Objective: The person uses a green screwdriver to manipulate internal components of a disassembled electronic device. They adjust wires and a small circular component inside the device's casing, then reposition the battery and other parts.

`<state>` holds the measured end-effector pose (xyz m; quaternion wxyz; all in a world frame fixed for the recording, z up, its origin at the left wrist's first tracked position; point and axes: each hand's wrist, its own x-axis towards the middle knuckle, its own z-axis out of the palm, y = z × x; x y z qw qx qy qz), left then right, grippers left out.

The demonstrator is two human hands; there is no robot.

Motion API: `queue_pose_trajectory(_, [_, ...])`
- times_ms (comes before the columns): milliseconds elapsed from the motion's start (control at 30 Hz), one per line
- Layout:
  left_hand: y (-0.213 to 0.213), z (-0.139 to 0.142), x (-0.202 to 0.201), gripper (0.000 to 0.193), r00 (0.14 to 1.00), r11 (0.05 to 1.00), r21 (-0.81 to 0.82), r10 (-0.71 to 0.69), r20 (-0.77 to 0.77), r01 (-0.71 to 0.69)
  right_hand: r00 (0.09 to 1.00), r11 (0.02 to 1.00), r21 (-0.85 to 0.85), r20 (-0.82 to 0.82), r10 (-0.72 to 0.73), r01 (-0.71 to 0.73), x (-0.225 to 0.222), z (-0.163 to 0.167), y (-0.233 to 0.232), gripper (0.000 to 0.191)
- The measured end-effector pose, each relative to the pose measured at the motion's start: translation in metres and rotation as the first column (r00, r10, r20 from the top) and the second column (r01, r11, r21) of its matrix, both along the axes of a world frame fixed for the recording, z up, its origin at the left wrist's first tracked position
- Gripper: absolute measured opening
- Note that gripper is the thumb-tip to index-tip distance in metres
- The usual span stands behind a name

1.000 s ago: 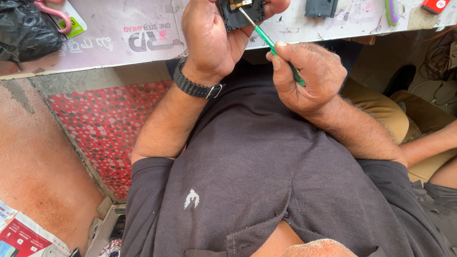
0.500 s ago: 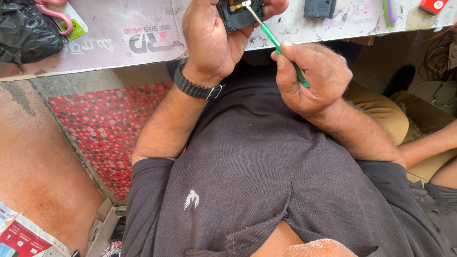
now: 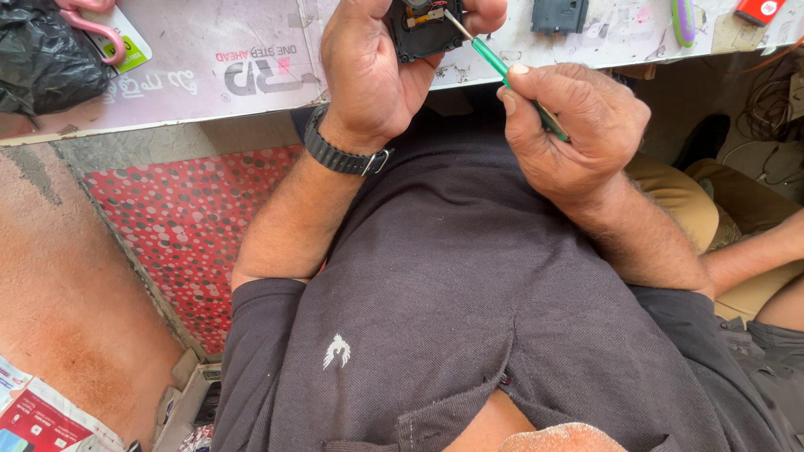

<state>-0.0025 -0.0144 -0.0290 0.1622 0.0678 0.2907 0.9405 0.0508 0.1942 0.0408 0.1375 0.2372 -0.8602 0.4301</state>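
The grip of the left hand (image 3: 368, 75) is closed around a small black box (image 3: 419, 29), fingers curled over its far edge, thumb at its side. The right hand (image 3: 569, 125) pinches a green-handled screwdriver (image 3: 515, 84) between thumb and fingers, and its thin metal tip reaches into the open face of the box. One box is held and one screwdriver is used; a second dark box (image 3: 559, 14) lies alone on the table (image 3: 209, 92), to the right of the hands.

The held box is dark plastic, open toward the camera, with small brass-coloured metal parts showing inside. It is held up over the near edge of the table, at the top of the view. A black wristwatch (image 3: 339, 155) sits on the left wrist.

On the table at far left lie a black plastic bag (image 3: 38, 54), a pink hook-shaped thing on a green and white card (image 3: 113, 38), and at far right a purple and green pen-like tool (image 3: 682, 18) and a red object (image 3: 758, 10). A red and white printed package (image 3: 38, 418) lies on the floor at lower left, beside a red dotted mat (image 3: 184, 226).
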Motion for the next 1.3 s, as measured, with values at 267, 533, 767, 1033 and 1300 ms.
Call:
queue_pose_trajectory(267, [-0.001,0.003,0.000,0.053,1.000,1.000,-0.014,-0.010,-0.006,0.010,0.999,0.999,0.012,0.028,0.041,-0.041,-0.005,0.006,0.003,0.019])
queue_pose_trajectory(533, [-0.003,0.001,0.002,0.053,0.998,0.997,-0.077,-0.018,-0.059,0.013,0.998,0.998,0.036,0.029,0.051,-0.052,-0.005,0.013,0.005,0.019])
queue_pose_trajectory(767, [-0.001,-0.002,0.001,0.052,0.997,0.997,-0.064,-0.037,-0.070,0.032,0.993,0.998,-0.003,0.099,0.068,-0.068,-0.010,0.018,0.013,0.016])
queue_pose_trajectory(1033, [-0.002,-0.001,-0.001,0.050,0.989,0.994,-0.110,-0.039,-0.140,0.024,0.984,0.992,-0.010,0.124,0.129,-0.129,-0.012,0.020,0.020,0.016])
queue_pose_trajectory(1300, [0.000,-0.003,-0.002,0.049,0.987,0.995,-0.092,-0.044,-0.152,0.030,0.988,0.993,0.024,0.103,0.116,-0.119,-0.012,0.024,0.020,0.016])
